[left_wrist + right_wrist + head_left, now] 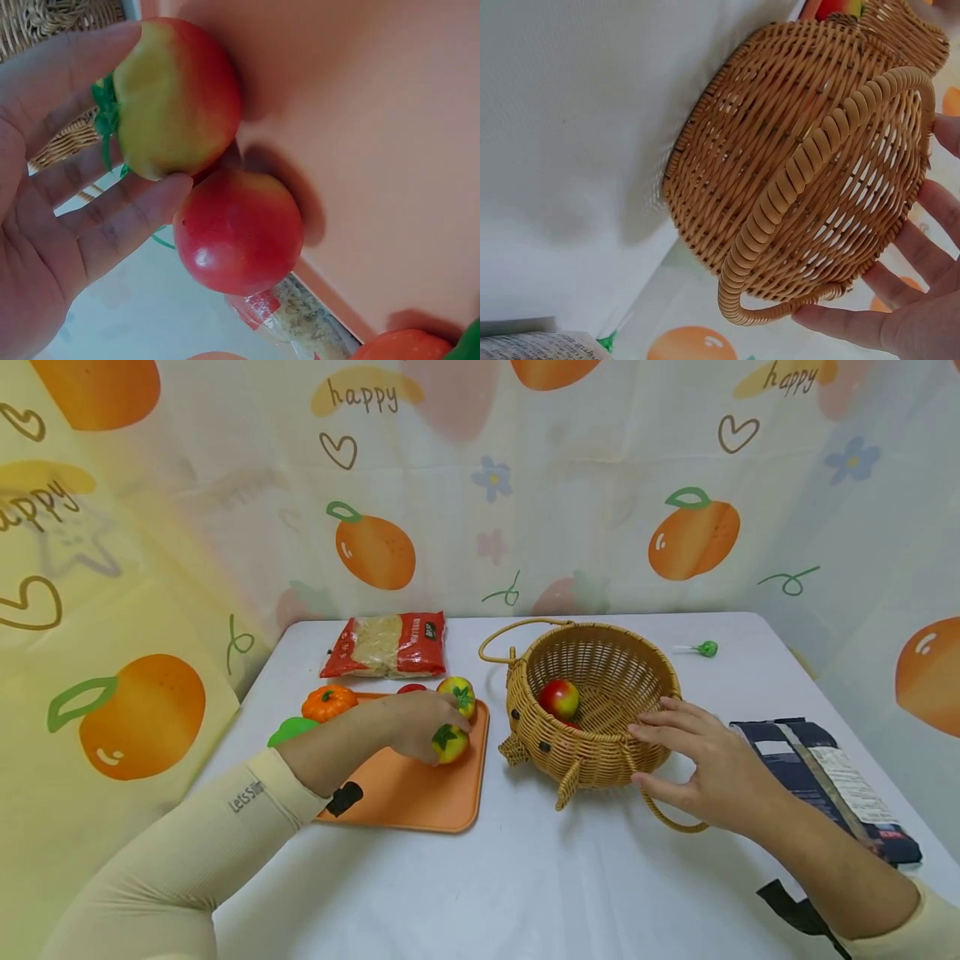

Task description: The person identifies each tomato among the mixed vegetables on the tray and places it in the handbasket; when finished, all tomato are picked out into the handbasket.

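My left hand (420, 725) grips a red-and-yellow tomato (180, 94) with a green leafy top, thumb on one side and fingers on the other. It is low over the orange tray (420, 814). A second tomato (240, 232) lies right beside the held one, a fingertip close to it. To the right stands a round wicker basket (600, 760) with an animal face and two loop handles. Inside it lies a red-and-yellow fruit (558, 699), partly covering another red one. My right hand (705, 760) rests its spread, extended fingertips on the basket's right rim.
An orange pumpkin (328, 702) and a green rounded thing (291, 730) lie at the tray's left, partly behind my forearm. A red packet (386, 645) lies behind the tray. A green lollipop-like thing (707, 648) and a dark package (832, 785) are on the right.
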### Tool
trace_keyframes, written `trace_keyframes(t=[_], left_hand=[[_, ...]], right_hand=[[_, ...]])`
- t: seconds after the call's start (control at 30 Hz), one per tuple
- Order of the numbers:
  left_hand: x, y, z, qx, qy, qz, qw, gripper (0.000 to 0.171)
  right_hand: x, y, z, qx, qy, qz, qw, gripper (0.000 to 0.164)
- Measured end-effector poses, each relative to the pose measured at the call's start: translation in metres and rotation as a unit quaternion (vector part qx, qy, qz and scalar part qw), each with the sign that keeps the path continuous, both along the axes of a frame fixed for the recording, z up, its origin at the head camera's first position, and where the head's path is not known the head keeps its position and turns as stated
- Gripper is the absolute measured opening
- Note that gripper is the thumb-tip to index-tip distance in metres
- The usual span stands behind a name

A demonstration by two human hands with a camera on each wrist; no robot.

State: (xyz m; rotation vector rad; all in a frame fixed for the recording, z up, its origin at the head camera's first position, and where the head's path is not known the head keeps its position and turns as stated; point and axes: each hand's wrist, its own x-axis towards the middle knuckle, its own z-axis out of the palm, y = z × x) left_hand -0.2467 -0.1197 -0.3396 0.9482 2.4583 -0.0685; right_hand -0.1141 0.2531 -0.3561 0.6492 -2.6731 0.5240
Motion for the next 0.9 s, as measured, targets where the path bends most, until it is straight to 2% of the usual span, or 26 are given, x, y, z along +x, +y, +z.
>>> trace_keyframes(t=[0.23, 0.5, 0.9], left_hand=[[-0.0001, -0.0009, -0.0035, -0.001, 0.018, -0.003, 0.9998, 0.054], [0.0021, -0.0027, -0.0037, 0.008, 0.011, 0.001, 0.9999, 0.056], [0.0032, -0.0091, 0.0011, 0.038, 0.003, -0.016, 0.9991, 0.053]], right_hand=[[0.0002, -0.0001, -0.0001, 0.002, 0.001, -0.002, 1.0, 0.054], [0.0, -0.0006, -0.002, -0.003, 0.011, 0.004, 1.0, 0.054], [0.0, -0.0005, -0.0013, -0.001, 0.009, 0.004, 1.0, 0.054]])
